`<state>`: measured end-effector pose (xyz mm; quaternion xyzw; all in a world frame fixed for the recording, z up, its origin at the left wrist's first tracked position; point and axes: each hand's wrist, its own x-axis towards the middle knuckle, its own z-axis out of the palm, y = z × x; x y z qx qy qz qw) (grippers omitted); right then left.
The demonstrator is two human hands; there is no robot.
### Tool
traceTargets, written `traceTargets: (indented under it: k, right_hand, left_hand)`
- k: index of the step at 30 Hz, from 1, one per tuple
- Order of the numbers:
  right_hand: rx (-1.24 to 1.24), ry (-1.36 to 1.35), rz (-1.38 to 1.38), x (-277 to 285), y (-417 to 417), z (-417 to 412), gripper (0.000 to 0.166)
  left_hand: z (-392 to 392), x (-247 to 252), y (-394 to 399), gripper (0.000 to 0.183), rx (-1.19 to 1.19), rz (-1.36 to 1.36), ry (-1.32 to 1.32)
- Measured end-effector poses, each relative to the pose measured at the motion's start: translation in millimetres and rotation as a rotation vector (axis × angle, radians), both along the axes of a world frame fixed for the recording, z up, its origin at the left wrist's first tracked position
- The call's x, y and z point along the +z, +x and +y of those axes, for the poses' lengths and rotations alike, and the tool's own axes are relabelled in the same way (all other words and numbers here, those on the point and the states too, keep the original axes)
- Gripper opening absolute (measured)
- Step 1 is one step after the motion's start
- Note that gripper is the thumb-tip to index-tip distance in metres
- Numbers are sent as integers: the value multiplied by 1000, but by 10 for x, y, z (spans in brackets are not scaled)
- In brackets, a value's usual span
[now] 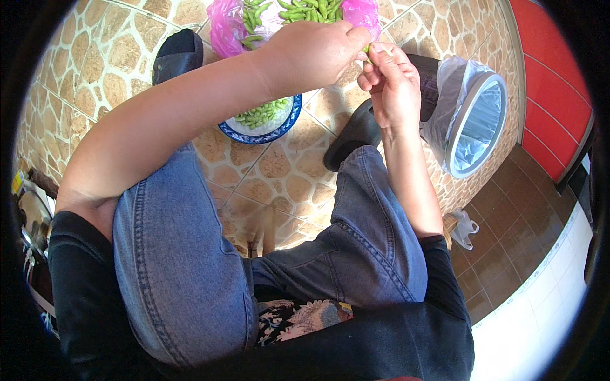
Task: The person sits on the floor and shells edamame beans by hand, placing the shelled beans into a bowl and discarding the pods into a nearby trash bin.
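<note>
My left hand (305,55) reaches across to the right, back of the hand up, its fingertips closed at a green soybean pod (366,49). My right hand (395,88) meets it there, thumb and forefinger pinching the pod's other side. A pale green sliver (389,51) sticks out by the right thumb. Below my left forearm, partly hidden by it, sits a blue-rimmed bowl (261,138) with shelled green beans (263,114) inside. Beyond my hands a pink plastic bag (224,28) lies spread on the floor, with many whole pods (312,10) on it.
At the right stands a grey-rimmed waste bin (501,114) with a clear liner. Dark slippers (177,55) are on my feet over the stone-patterned tile floor (271,174). Red tiled panels (555,71) and a small white plastic bag (464,230) lie farther right.
</note>
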<state>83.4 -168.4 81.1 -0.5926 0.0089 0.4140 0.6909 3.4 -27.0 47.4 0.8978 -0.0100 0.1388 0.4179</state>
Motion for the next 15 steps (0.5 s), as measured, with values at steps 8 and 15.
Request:
traceTargets:
  k: [8, 15]
  right_hand:
    - [-82, 275, 96, -75, -68, 6, 10]
    - [-26, 108, -104, -34, -113, 49, 10]
  left_hand:
    - [-41, 122, 47, 18, 2, 77, -536]
    - [-56, 47, 46, 25, 34, 308, -891]
